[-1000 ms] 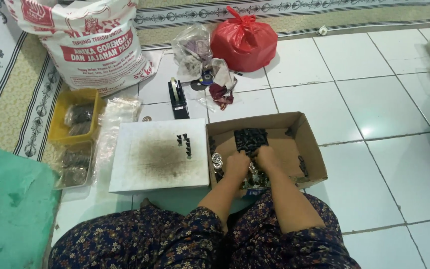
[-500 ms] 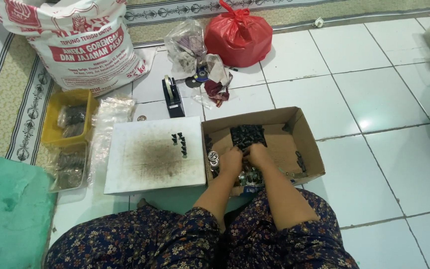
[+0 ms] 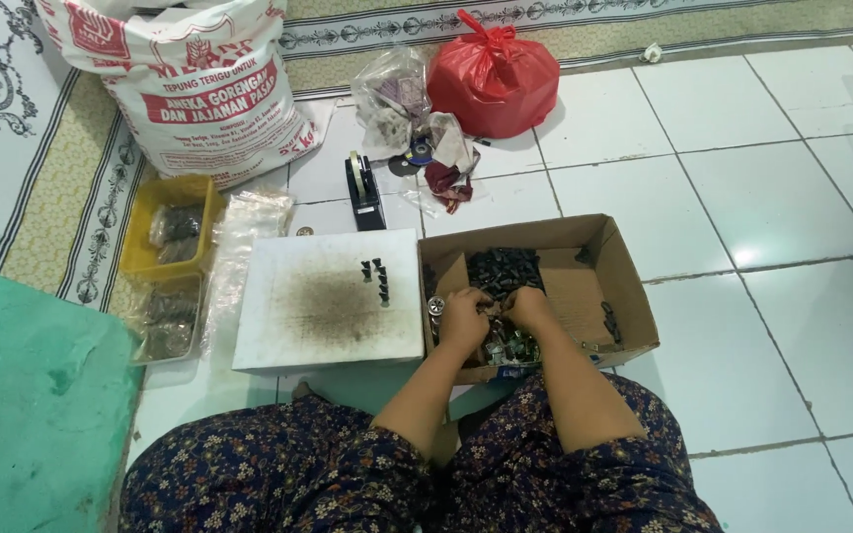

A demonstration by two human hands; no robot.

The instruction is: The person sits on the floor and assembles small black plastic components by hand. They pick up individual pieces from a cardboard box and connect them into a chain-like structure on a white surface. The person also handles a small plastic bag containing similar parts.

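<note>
Parts (image 3: 504,268), small and dark, lie heaped in the open cardboard box (image 3: 634,296) on the tiled floor (image 3: 742,197), just in front of the person's knees.

Going left to right: a yellow tray (image 3: 146,259) with bagged pieces sits at the rug's edge, then a white board (image 3: 288,336) carrying a short row of dark pieces (image 3: 377,281), then the box touching the board's right edge.

Left hand (image 3: 463,318) and right hand (image 3: 528,308) are both inside the box, close together, fingers curled over shiny metal pieces (image 3: 505,347) near the front wall. Whether either hand actually pinches a piece I cannot tell; the fingers hide it.

Risks, as I judge them: the pieces are small and loose, so one could slip from the fingers and skitter across the smooth tiles. A forearm brushing the board could knock over the row standing there. Leaning on the front wall could crush it and spill the heap.
</note>
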